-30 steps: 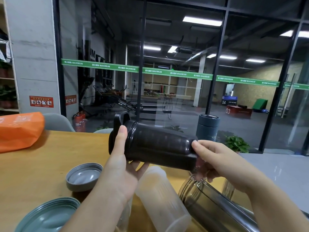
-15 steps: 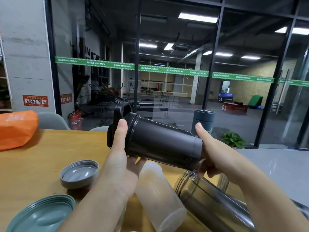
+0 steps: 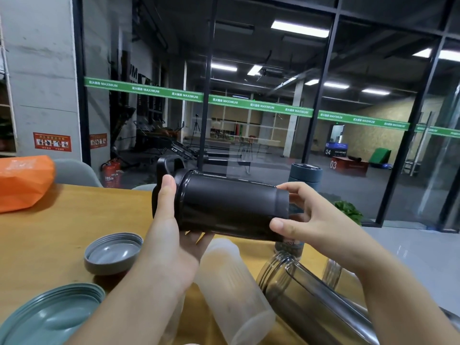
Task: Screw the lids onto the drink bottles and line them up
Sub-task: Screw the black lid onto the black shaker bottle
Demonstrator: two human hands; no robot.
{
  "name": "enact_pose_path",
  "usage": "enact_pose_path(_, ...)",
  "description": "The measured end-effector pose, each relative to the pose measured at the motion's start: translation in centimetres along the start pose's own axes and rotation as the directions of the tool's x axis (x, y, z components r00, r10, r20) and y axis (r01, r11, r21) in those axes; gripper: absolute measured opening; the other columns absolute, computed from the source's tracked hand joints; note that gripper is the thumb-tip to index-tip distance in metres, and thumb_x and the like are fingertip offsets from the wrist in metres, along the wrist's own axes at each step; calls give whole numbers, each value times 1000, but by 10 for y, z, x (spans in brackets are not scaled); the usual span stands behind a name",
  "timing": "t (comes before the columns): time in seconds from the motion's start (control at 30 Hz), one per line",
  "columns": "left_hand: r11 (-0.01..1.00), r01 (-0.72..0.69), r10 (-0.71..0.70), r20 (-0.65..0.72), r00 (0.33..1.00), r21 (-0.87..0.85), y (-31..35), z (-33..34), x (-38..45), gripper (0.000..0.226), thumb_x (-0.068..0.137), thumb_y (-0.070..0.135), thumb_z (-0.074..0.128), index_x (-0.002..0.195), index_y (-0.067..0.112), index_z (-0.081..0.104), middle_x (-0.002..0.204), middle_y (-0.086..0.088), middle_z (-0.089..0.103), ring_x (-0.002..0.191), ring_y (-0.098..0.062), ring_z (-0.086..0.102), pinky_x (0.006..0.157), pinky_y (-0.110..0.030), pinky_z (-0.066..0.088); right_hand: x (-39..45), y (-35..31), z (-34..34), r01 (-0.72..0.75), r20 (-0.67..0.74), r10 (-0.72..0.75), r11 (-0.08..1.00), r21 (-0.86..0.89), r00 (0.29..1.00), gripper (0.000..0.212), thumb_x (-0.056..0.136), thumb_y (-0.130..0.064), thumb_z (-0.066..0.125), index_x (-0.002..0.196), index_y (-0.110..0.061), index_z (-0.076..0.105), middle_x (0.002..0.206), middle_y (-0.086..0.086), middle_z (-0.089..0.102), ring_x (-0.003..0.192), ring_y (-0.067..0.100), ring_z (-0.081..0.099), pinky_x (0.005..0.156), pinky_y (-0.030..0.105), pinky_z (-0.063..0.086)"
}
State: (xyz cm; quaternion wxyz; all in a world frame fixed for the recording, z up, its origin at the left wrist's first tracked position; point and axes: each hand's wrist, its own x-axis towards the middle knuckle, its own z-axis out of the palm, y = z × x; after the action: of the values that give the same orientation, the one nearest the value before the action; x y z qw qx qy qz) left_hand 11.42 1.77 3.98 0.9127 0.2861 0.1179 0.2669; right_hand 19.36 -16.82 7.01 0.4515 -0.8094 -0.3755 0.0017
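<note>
A black drink bottle [image 3: 229, 205] lies sideways in the air above the table, its black lid with a loop handle [image 3: 168, 168] on the left end. My left hand [image 3: 169, 235] grips the lid end, thumb up across the rim. My right hand [image 3: 306, 220] holds the bottle's base between thumb and fingers. Below lie a frosted white bottle [image 3: 231, 287] and a clear bottle with a steel body [image 3: 311, 295], both without lids. A grey lid [image 3: 112, 252] and a larger green lid [image 3: 49, 317] lie upturned on the wooden table [image 3: 49, 232].
A dark blue capped bottle [image 3: 306, 174] stands upright behind the black one. An orange bag [image 3: 22, 183] lies at the table's far left, a grey chair [image 3: 74, 173] behind it. A glass wall rises beyond the table's far edge. Another clear glass rim [image 3: 332, 272] sits at the right.
The black bottle has levelled out and lifted slightly. My right hand has shifted its hold on the base, with the fingers now over the top edge and the thumb in front.
</note>
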Motion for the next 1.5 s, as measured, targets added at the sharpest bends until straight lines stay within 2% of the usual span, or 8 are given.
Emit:
enact_pose_path(0.2, 999, 5, -3, -31, 1000, 37, 9, 2, -2, 51, 72, 52, 69, 112, 20, 60, 102, -9, 72, 97, -29, 66, 87, -45, 52, -3, -14, 10, -44, -100, 27, 984, -172, 995, 58, 67, -74, 32, 75, -22, 59, 59, -8, 65, 49, 0, 59, 54, 21, 46)
enact_pose_path(0.37, 998, 28, -25, -48, 999, 65, 11, 1, -1, 52, 71, 50, 70, 111, 19, 61, 100, -9, 72, 95, -27, 66, 84, -44, 53, -1, -16, 15, -187, -44, 183, 974, -128, 982, 60, 83, -65, 21, 59, -21, 54, 42, -12, 59, 35, -1, 47, 58, 23, 37)
enact_pose_path(0.5, 995, 69, -64, -76, 995, 71, 7, -2, 3, 48, 71, 51, 72, 106, 20, 62, 101, -7, 71, 96, -27, 65, 83, -45, 53, -1, -13, 13, -294, 38, 303, 944, -148, 952, 74, 80, -73, 19, 60, -13, 56, 50, 0, 66, 37, 3, 49, 57, 23, 40)
enact_pose_path(0.63, 992, 96, -88, -108, 990, 79, 5, -4, 5, 48, 70, 52, 73, 105, 20, 61, 101, -6, 69, 96, -27, 65, 75, -41, 53, -1, -9, 14, -287, 72, 300, 946, -151, 951, 78, 70, -77, 20, 93, -20, 68, 77, 1, 74, 61, 17, 67, 55, 26, 51)
enact_pose_path(0.8, 990, 123, -114, -132, 985, 65, 6, -4, 6, 43, 71, 53, 73, 97, 20, 62, 101, -6, 69, 98, -27, 64, 83, -45, 53, -1, -7, 10, -136, 57, 140, 989, -64, 989, 74, 66, -80, 47, 126, -38, 40, 110, -16, 56, 84, 8, 68, 77, 31, 58)
enact_pose_path(0.9, 987, 159, -153, -155, 976, 30, 4, -4, 5, 52, 70, 53, 73, 104, 16, 62, 105, -11, 69, 97, -30, 65, 85, -46, 54, -3, -6, 4, -55, 66, 64, 990, -132, 996, 73, 57, -66, 73, 118, -43, 41, 117, -18, 48, 92, 9, 65, 78, 32, 57)
enact_pose_path(1.13, 985, 173, -173, -151, 973, -9, 8, -2, 2, 53, 72, 55, 71, 101, 12, 60, 103, -17, 65, 92, -30, 64, 72, -42, 54, -6, -10, 2, 132, 9, -133, 969, -211, 991, 74, 56, -37, 86, 115, -49, 42, 111, -23, 55, 91, 0, 62, 78, 21, 54)
enact_pose_path(1.5, 988, 141, -127, -202, 971, 58, 7, -2, 3, 45, 73, 53, 71, 95, 16, 59, 100, -12, 67, 90, -28, 65, 85, -41, 53, -8, -11, 1, 183, -64, -232, 884, -430, 971, 50, 52, -68, 71, 93, -55, 47, 92, -42, 56, 80, -2, 61, 68, 14, 49)
